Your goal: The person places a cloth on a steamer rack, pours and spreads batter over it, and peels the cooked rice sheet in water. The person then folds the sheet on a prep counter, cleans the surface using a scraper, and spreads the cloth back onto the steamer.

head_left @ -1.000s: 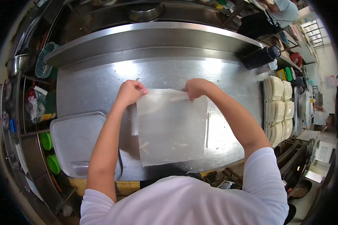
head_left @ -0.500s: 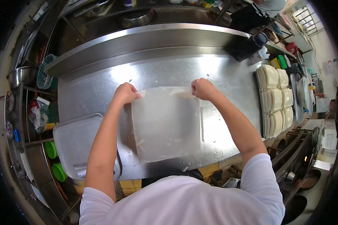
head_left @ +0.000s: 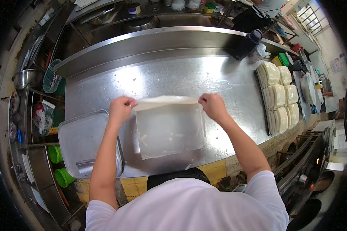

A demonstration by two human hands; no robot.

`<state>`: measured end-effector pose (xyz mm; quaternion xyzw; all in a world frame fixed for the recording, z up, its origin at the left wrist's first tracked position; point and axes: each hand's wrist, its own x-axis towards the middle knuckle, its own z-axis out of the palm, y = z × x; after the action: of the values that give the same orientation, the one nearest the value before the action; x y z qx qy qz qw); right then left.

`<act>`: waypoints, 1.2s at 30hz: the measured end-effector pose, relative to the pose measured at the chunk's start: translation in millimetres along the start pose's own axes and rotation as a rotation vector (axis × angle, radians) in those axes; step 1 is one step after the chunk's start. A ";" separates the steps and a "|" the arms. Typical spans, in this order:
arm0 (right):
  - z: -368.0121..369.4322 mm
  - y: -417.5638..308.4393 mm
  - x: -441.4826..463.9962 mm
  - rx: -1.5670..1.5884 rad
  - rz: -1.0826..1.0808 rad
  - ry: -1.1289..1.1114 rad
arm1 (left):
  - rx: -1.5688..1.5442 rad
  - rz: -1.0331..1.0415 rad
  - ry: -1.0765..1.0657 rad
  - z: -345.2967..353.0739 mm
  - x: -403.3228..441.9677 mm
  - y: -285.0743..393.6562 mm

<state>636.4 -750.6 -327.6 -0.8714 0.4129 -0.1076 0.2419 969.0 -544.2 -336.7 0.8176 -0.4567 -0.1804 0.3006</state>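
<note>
A thin, translucent white sheet [head_left: 169, 133], resembling a rice noodle sheet, lies on the steel table [head_left: 173, 79] in front of me. Its far edge is raised and curls over toward my body. My left hand [head_left: 121, 109] pinches the far left corner between thumb and fingers. At the far right corner, my right hand [head_left: 214, 107] is closed in a similar pinch. The near part of the sheet rests flat, with small scraps or creases showing near its left and front edges.
Folded white sheets [head_left: 277, 96] stand in several stacks on a dark tray at the right. A metal tray [head_left: 83, 140] lies at the left. By the raised back ledge [head_left: 154, 40] is a dark bottle [head_left: 248, 44]. Another person [head_left: 258, 15] stands at the back right.
Both hands have come slightly nearer my body, bringing the sheet's far edge with them. That edge, flatter before, now folds over itself. The whole view has shifted a little.
</note>
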 end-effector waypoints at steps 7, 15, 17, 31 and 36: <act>31.0 6.6 -111.6 -0.066 0.079 -0.225 | 0.115 0.099 -0.106 25.2 -113.0 -23.2; 82.5 -36.7 -89.4 0.046 -0.187 -0.059 | 0.046 0.065 -0.010 15.8 -117.2 -12.0; 98.0 -14.6 -73.7 -0.191 -0.147 -0.091 | 0.041 0.073 0.000 9.6 -113.9 -4.1; 158.2 -81.8 -62.9 -0.294 -0.245 -0.137 | -0.037 0.015 0.094 -10.1 -84.1 -21.3; 202.8 -154.7 -49.0 -0.188 -0.429 -0.196 | -0.020 0.018 0.068 15.4 -44.4 -25.9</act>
<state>787.1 -561.5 -422.4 -0.9641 0.2013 -0.0325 0.1702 953.8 -500.7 -364.4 0.8161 -0.4517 -0.1542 0.3259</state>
